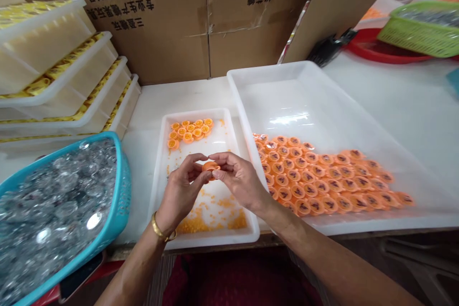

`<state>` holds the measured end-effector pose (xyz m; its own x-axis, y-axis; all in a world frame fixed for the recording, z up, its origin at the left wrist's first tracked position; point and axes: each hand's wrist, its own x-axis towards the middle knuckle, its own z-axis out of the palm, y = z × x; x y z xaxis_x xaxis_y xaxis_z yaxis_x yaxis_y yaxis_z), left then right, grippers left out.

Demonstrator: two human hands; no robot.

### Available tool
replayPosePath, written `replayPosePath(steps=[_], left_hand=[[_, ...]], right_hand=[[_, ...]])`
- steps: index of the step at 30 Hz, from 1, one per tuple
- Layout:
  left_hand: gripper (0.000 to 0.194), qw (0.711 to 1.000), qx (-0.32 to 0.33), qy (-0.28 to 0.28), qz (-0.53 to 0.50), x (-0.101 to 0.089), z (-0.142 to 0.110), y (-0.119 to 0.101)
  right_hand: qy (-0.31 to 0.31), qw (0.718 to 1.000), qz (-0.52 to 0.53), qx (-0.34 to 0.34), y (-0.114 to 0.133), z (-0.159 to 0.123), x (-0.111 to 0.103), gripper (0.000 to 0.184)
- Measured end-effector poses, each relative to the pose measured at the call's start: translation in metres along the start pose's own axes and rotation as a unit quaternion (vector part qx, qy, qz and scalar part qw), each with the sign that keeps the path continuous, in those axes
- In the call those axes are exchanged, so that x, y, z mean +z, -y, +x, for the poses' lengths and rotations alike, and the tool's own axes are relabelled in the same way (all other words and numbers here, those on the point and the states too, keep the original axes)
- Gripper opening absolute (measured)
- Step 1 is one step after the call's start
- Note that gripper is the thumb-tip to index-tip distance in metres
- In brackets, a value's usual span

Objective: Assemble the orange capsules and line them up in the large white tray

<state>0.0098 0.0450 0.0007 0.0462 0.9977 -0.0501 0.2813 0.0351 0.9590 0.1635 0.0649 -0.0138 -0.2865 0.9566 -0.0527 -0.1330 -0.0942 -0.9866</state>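
Note:
A small orange plastic cup is pinched between the fingertips of both my hands, above a shallow white tray. My left hand, with a gold bracelet at its wrist, grips the cup from the left. From the other side my right hand has thumb and fingers closed on it. What is inside the held cup cannot be made out. At the tray's far end stand several orange cups filled with yellow-orange bits. Loose orange granules lie scattered along its near end.
To the right, a large white bin holds rows of orange cups with dark-printed tops. A blue basket of clear plastic pieces stands left, before stacked white trays. Cardboard walls the back; a green basket sits far right.

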Motion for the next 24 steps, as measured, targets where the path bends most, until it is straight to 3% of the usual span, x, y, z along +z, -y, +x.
replayPosePath(steps=[7, 10, 12, 14, 15, 17, 20, 22, 24], left_hand=[[0.034, 1.000, -0.027, 0.001, 0.006, 0.013, -0.009, 0.005], [0.049, 0.998, -0.041, 0.007, -0.044, 0.022, -0.010, 0.001], [0.058, 0.997, -0.034, 0.005, -0.067, 0.020, -0.010, -0.002], [0.060, 0.998, -0.028, -0.012, -0.060, 0.012, -0.009, -0.002], [0.059, 0.998, -0.031, -0.023, -0.046, 0.006, -0.008, -0.001], [0.056, 0.998, -0.054, -0.044, -0.006, -0.005, -0.008, 0.004], [0.056, 0.994, -0.098, -0.041, 0.017, -0.012, -0.009, 0.013], [0.055, 0.994, -0.108, -0.024, 0.011, -0.010, -0.010, 0.018], [0.053, 0.994, -0.106, -0.010, 0.010, -0.005, -0.011, 0.022]], right_hand=[[0.038, 0.996, 0.057, 0.061, 0.004, -0.011, -0.004, 0.027], [0.044, 0.995, 0.043, 0.076, 0.018, -0.018, -0.022, 0.030], [0.013, 0.998, -0.001, 0.062, 0.034, -0.016, -0.056, 0.032], [-0.085, 0.990, -0.098, 0.047, 0.052, -0.010, -0.108, 0.035], [-0.154, 0.971, -0.173, 0.053, 0.059, -0.006, -0.138, 0.037], [-0.288, 0.883, -0.354, 0.112, 0.069, 0.000, -0.197, 0.037], [-0.305, 0.837, -0.420, 0.174, 0.063, 0.002, -0.258, 0.027], [-0.282, 0.833, -0.433, 0.198, 0.051, 0.002, -0.274, 0.021], [-0.258, 0.830, -0.444, 0.217, 0.039, 0.002, -0.277, 0.019]])
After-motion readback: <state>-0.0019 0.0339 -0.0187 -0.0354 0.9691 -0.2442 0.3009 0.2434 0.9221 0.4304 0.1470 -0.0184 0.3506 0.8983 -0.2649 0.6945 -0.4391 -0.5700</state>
